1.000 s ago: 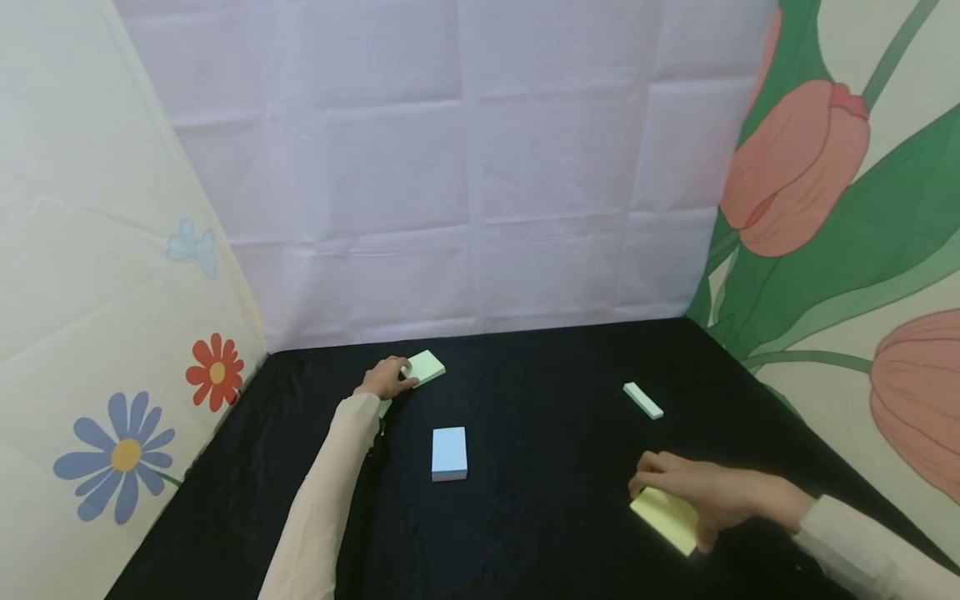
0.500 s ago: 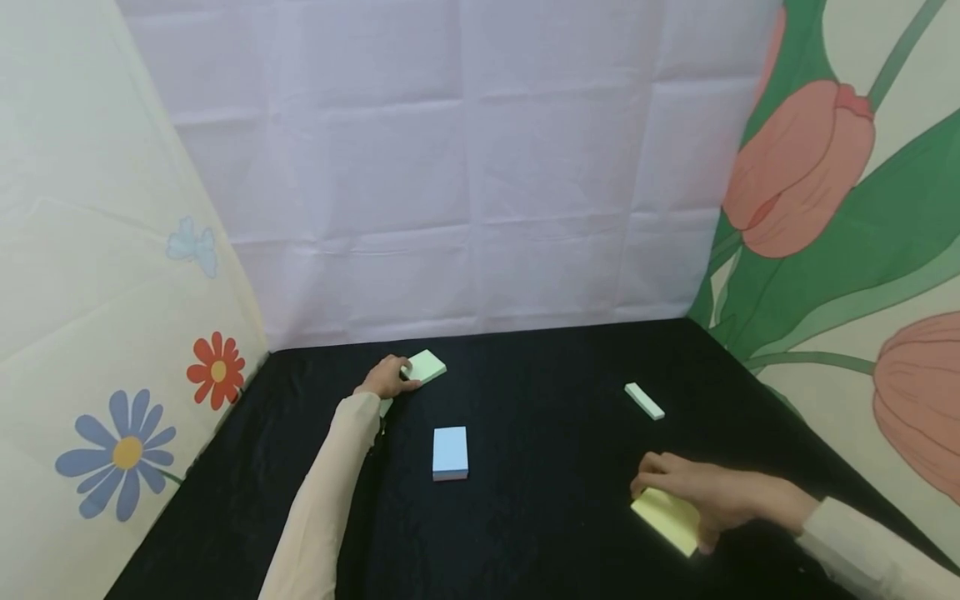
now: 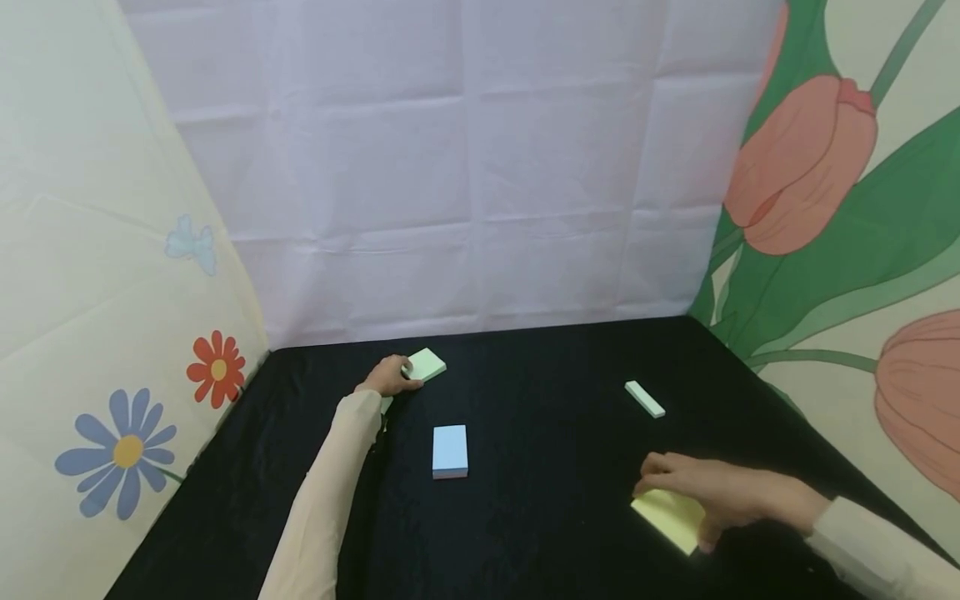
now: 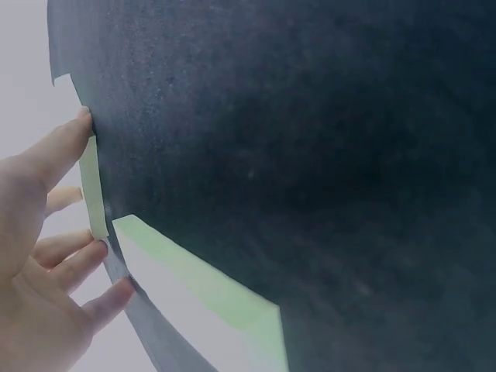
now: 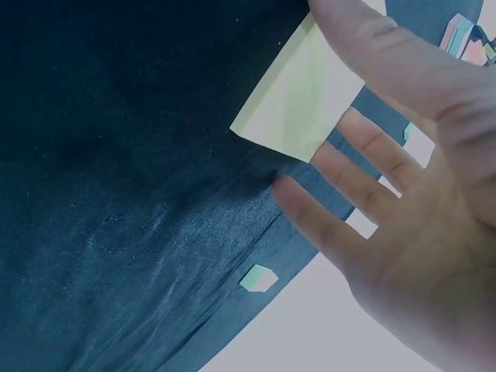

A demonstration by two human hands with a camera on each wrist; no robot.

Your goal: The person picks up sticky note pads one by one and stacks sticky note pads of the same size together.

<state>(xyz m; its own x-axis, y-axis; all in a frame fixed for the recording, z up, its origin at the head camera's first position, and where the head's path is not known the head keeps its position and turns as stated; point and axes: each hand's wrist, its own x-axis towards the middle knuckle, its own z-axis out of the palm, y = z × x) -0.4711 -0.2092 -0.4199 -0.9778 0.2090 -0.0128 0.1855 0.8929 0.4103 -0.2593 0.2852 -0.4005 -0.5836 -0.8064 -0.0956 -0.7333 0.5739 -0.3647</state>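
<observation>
Far back on the left, my left hand (image 3: 387, 377) pinches a pale green sticky note pad (image 3: 427, 365). The left wrist view has the thumb on one edge of that pad (image 4: 91, 182) and fingers on the opposite side. A second green pad (image 4: 194, 283) lies close to these fingers, mostly hidden behind the wrist in the head view. At the front right, my right hand (image 3: 705, 493) holds a yellow sticky note pad (image 3: 670, 518) by its edges. In the right wrist view the thumb is along one side of the yellow pad (image 5: 298, 101) and fingertips meet the other.
Between the hands sits a light blue pad (image 3: 450, 450) with a pinkish layer beneath. A narrow pale green pad (image 3: 644, 399) lies beyond the right hand. Black cloth (image 3: 525, 383) covers the table, which ends at a white backdrop (image 3: 480, 208); floral curtains (image 3: 810, 192) flank it.
My right hand and sleeve have shifted slightly to the right, while the yellow pad stays nearly in place. My left hand keeps its grip on the green pad without visible movement.
</observation>
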